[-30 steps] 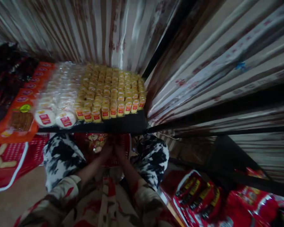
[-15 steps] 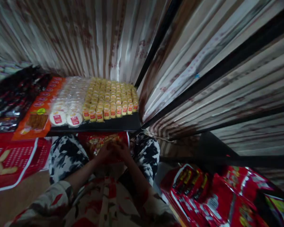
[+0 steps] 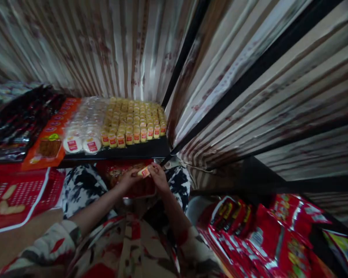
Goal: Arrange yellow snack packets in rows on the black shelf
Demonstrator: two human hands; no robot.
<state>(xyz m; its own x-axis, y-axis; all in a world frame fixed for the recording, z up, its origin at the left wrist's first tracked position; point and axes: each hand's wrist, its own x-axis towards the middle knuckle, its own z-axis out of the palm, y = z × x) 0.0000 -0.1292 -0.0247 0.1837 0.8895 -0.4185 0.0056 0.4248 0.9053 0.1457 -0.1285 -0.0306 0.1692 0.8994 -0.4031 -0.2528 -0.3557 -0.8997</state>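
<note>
Between my two hands, above my lap, is a small yellow wrapped snack roll (image 3: 144, 172) with a red and white label. My left hand (image 3: 128, 180) grips its left end, and my right hand (image 3: 159, 177) pinches its right end. Below them a red snack bag (image 3: 113, 170) rests between my knees, partly covered by my hands. In front, on a black shelf (image 3: 133, 151), stand rows of similar yellow wrapped rolls (image 3: 136, 123). Clear packs of round white snacks (image 3: 82, 143) with red labels lie beside them.
An orange snack packet (image 3: 48, 148) and dark shiny packets (image 3: 14, 123) lie farther left on the shelf. Red printed bags (image 3: 23, 189) hang below at left; more red snack bags (image 3: 266, 235) pile up at lower right. Black frame bars (image 3: 237, 88) cross before striped curtains (image 3: 118, 46).
My hands, earlier close together over the red bag, have risen slightly and moved apart. The yellow snack roll now shows between them. The view has shifted a little.
</note>
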